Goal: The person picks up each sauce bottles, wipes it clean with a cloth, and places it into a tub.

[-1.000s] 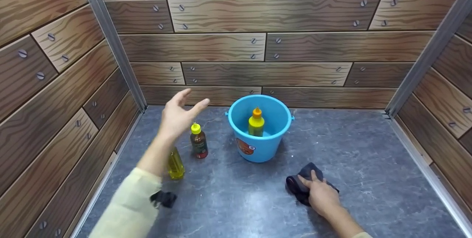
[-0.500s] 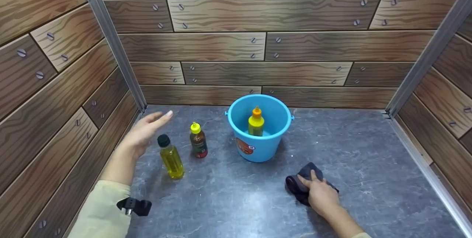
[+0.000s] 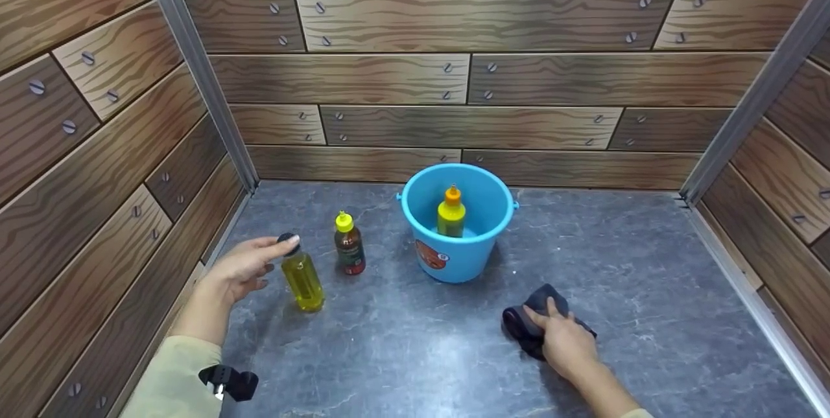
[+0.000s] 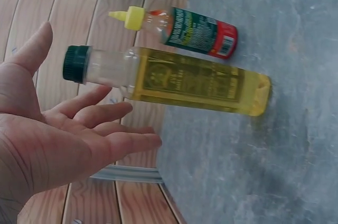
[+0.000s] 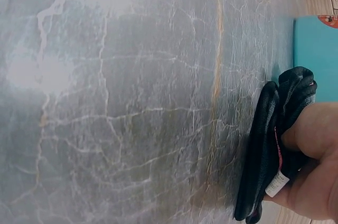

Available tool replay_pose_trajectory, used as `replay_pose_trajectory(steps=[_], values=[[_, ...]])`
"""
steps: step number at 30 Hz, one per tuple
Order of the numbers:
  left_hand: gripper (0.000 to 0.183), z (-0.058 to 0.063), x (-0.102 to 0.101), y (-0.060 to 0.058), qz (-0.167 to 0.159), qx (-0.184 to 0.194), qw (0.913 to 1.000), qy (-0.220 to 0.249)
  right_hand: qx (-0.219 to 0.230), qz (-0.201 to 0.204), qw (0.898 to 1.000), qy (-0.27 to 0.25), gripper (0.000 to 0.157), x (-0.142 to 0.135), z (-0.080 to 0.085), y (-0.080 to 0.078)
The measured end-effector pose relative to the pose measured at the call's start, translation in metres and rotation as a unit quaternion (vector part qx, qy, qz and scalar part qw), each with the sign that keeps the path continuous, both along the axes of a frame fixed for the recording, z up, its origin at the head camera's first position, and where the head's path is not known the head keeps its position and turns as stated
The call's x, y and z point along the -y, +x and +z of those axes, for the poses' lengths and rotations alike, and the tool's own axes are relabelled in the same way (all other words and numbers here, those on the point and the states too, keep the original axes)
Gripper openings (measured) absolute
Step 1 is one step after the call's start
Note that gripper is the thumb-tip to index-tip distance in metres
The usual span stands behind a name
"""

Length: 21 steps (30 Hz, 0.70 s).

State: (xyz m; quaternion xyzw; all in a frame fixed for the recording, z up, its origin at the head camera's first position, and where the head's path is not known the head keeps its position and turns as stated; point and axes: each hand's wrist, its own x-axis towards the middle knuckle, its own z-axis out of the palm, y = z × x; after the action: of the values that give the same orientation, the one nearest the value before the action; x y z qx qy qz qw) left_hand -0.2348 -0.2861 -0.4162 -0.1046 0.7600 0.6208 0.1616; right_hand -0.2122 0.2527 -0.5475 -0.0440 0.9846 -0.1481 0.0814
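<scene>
In the head view, my left hand is at the neck of an upright bottle of yellow oil, its thumb overlapping the dark cap. The left wrist view shows that hand spread, its palm facing the oil bottle and the fingers not curled round it. A brown squeeze bottle with a yellow nozzle cap stands just right of the oil. On the right side, my right hand holds a black folded fabric bundle against the table. A white tag and red seam show on the bundle in the right wrist view.
A blue bucket stands mid-table behind the hands. Inside it is a yellow squeeze bottle with an orange cap. Wood-patterned walls enclose the grey marbled table at the back and sides.
My left hand has come from over the squeeze bottle, moved left and down, and reached the oil bottle's neck. The right hand and the fabric bundle have stayed in place.
</scene>
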Motion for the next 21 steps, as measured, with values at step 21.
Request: replay_pose_trajectory(steps=[21], values=[[0.073, -0.018, -0.02, 0.004, 0.035, -0.034, 0.9977, 0.048, 0.011, -0.006, 1.0, 0.006, 0.06, 0.003, 0.002, 0.0]])
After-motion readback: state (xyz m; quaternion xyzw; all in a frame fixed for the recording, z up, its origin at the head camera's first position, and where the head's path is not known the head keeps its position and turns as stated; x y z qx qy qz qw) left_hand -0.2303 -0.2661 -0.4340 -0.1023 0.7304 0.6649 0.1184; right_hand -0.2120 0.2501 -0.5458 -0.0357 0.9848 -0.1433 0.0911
